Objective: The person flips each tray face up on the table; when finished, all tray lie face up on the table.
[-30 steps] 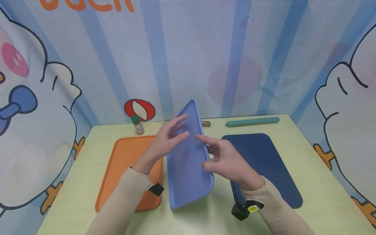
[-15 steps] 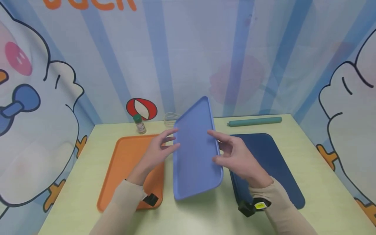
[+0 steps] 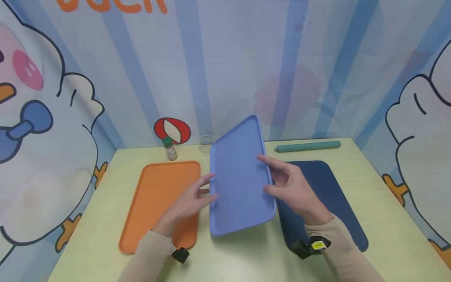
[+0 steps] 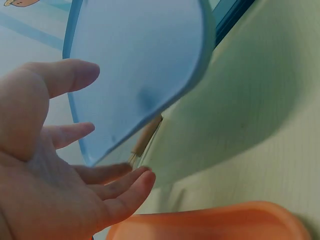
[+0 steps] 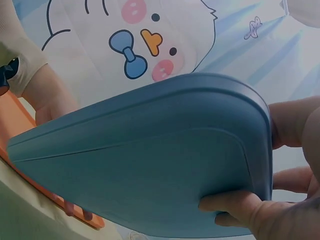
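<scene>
Beige sleeves are covering both forearms, and a small black device is sitting at each wrist. The right hand is grasping a periwinkle-blue rectangular tray by its right edge, the thumb pressing the inner face and other fingers bracing the underside. The left hand is lying loosely spread at the tray's opposite edge, its fingers parted and gripping nothing; whether a fingertip is touching the rim is hard to tell. Between the hands, the tray is tilting steeply above the pale table and casting a shadow. An orange tray is lying flat beneath the left hand and forearm, extending leftward. A navy tray is lying beneath the right hand and forearm, extending rightward. Beyond the left hand, a green-capped seasoning jar is standing upright, and a wire whisk with a wooden handle is lying partly hidden behind the raised tray. Beyond the right hand, a teal rod is lying crosswise near the far edge. Farthest away, a blue-striped cartoon backdrop is hanging.
</scene>
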A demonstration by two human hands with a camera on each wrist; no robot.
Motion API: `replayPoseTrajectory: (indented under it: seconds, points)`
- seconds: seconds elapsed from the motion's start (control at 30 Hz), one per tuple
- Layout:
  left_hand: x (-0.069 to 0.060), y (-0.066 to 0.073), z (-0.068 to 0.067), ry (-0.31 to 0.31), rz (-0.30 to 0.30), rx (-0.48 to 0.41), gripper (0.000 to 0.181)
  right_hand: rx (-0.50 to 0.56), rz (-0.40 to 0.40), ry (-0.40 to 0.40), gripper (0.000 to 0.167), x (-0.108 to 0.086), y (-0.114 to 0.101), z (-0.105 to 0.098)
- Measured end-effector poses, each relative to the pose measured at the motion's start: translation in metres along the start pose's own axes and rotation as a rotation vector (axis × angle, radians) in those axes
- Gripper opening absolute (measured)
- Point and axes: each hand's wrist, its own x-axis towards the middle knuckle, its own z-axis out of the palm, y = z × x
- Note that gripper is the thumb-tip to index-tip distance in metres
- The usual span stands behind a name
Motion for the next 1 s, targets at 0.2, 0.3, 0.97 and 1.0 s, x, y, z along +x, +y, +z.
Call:
replayPoseTrajectory:
  seconds: [0.2,0.3,0.97,1.0]
  points:
    - [-0.002,-0.010,0.003,-0.055,-0.006,-0.093,0.070,0.032,-0.018,0.021,0.081,-0.001,0.006,-0.006]
    - [-0.004,-0.013,0.004,-0.044,-0.004,-0.101,0.065,0.047,-0.022,0.017,0.080,-0.001,0.008,-0.008]
    - [-0.016,-0.018,-0.004,0.084,0.104,-0.111,0.055,0.077,-0.023,-0.070,0.081,-0.006,0.022,-0.033]
    - [-0.016,-0.018,-0.005,0.092,0.106,-0.104,0.055,0.062,-0.014,-0.070,0.081,-0.006,0.022,-0.034]
